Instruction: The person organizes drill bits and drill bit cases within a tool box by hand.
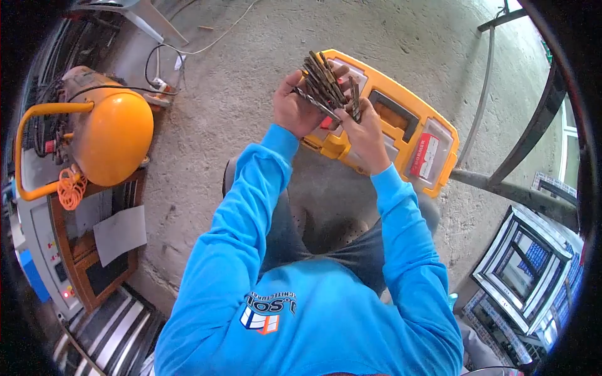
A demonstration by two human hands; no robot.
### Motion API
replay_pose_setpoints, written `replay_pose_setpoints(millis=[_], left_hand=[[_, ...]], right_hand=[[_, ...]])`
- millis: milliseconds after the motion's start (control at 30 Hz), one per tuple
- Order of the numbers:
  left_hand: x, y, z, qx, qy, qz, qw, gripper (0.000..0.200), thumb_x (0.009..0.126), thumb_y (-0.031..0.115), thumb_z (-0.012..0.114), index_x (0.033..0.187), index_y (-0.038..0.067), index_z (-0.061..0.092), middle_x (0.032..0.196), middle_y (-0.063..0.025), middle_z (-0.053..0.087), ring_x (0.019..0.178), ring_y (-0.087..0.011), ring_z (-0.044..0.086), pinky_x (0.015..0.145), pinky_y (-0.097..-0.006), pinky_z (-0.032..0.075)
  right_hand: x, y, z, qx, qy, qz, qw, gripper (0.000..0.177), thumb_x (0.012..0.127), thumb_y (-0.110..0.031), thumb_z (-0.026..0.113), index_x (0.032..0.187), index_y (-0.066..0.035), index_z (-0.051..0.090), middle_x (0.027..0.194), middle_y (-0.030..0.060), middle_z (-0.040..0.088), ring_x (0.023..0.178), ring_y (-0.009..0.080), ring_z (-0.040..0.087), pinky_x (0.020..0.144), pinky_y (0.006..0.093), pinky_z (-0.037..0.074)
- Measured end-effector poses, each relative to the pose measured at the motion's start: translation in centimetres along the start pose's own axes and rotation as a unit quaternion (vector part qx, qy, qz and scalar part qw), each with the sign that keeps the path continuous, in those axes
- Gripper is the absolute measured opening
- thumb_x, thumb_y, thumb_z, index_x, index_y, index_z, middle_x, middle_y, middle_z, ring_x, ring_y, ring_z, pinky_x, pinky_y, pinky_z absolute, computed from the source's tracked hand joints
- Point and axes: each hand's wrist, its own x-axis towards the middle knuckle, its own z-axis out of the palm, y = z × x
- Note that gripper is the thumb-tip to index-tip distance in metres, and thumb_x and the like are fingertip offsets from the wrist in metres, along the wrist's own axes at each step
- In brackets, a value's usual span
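Note:
My left hand (296,108) grips a fanned bundle of several dark drill bits (322,81), held up in front of me. My right hand (364,133) pinches one drill bit (355,100) at the right side of that bundle. Both arms wear bright blue sleeves. Just beyond and below the hands a yellow organiser case (411,135) lies on the concrete floor, with clear lids and a red-and-white label.
An orange air compressor (106,135) with a coiled orange hose stands at the left on a wooden stand. Cables run across the concrete floor (238,75) at the top. Metal bars (520,147) and stacked window frames (527,266) lie at the right.

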Motion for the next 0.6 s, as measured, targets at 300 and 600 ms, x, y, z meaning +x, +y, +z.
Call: replay_pose_setpoints(millis=[300,600], left_hand=[[-0.2,0.5,-0.4,-0.077,-0.043,-0.03,0.996,0.067,0.091,0.038,0.043,0.145,-0.001,0.037,0.145,-0.0264,0.043,0.134,-0.0442,0.043,0.114,-0.0587,0.032],[-0.5,1.2,-0.3,-0.095,-0.032,-0.014,0.995,0.069,0.089,0.04,0.047,0.145,0.0,0.039,0.146,-0.0256,0.043,0.132,-0.0444,0.045,0.112,-0.0599,0.034]], right_hand=[[0.5,1.7,-1.5,0.122,-0.058,0.033,0.99,0.023,0.088,-0.006,0.063,0.108,0.002,0.054,0.099,0.0051,0.063,0.088,0.0103,0.06,0.079,0.0254,0.049],[0.1,-0.8,-2.0,0.054,-0.131,0.012,0.99,0.033,0.083,0.001,0.061,0.115,-0.001,0.052,0.104,0.0059,0.061,0.098,0.0117,0.058,0.087,0.0273,0.047]])
